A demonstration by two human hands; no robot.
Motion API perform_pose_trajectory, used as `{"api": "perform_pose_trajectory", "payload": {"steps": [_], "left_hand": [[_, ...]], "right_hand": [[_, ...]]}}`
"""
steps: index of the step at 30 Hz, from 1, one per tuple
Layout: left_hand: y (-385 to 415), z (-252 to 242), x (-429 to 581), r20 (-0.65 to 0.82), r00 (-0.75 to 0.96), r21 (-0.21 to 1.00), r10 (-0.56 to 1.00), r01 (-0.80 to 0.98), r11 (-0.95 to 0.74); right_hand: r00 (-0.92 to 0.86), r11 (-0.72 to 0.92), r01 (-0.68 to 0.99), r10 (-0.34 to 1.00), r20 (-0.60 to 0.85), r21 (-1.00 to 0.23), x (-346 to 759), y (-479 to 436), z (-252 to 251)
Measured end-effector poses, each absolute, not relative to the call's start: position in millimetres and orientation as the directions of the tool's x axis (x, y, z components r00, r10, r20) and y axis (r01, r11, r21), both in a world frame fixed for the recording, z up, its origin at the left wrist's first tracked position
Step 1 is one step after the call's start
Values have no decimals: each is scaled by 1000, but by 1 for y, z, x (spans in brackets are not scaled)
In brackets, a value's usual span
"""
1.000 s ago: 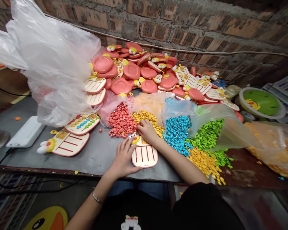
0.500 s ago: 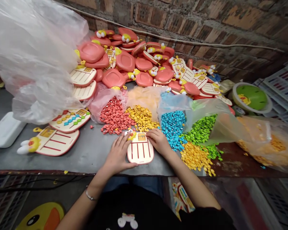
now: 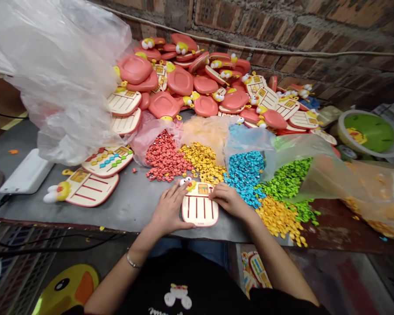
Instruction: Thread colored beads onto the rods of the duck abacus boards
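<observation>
A cream toy board (image 3: 201, 214) with a red rim, red slots and a yellow big-eyed head lies on the table in front of me. My left hand (image 3: 171, 205) holds it along its left side, fingers by the head and thumb at the lower edge. At the board's upper right, my right hand (image 3: 229, 200) has its fingertips pinched together over the slot tops; what is between them is hidden. Beyond the board are heaps of small red pieces (image 3: 166, 157), yellow pieces (image 3: 203, 162) and blue pieces (image 3: 244, 170). Green pieces (image 3: 290, 177) and more yellow pieces (image 3: 279, 218) lie to the right.
Red-backed toy boards (image 3: 180, 81) are piled against the brick wall (image 3: 282, 26). Left lie a board with coloured pieces (image 3: 108, 162), another board (image 3: 92, 190), a white box-shaped device (image 3: 26, 173) and plastic bags (image 3: 68, 78). A green-and-white bowl (image 3: 369, 131) stands far right.
The view has shifted, so everything appears farther right. My right fingertips have moved slightly down the board, from beside the picture panel toward the slot tops. My left hand keeps its hold.
</observation>
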State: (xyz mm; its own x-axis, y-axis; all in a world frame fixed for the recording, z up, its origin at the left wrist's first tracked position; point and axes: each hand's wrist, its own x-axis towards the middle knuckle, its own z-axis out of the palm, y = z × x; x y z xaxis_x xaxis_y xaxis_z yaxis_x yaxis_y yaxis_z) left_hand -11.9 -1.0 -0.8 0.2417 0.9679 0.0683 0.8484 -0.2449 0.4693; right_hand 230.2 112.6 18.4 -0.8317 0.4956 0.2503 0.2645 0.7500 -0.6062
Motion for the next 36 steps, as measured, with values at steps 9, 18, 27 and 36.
{"api": "perform_pose_trajectory", "payload": {"steps": [9,18,27,36], "left_hand": [[-1,-2,-10,101,258,474,961,837,-274],[-4,-4,-11,194,247,493,949,812,-312],[-3,-3,-10,153,248,481,957,827,-291],[-4,-3,-13,208,283,489,936,799,-350]], "right_hand": [[-714,584,319,666,216,-747,167,85,7],[-790,553,262,593,153,-791,172,120,28],[-865,824,398,483,133,-403,130,160,17],[-528,583,392,776,345,-712,214,113,20]]}}
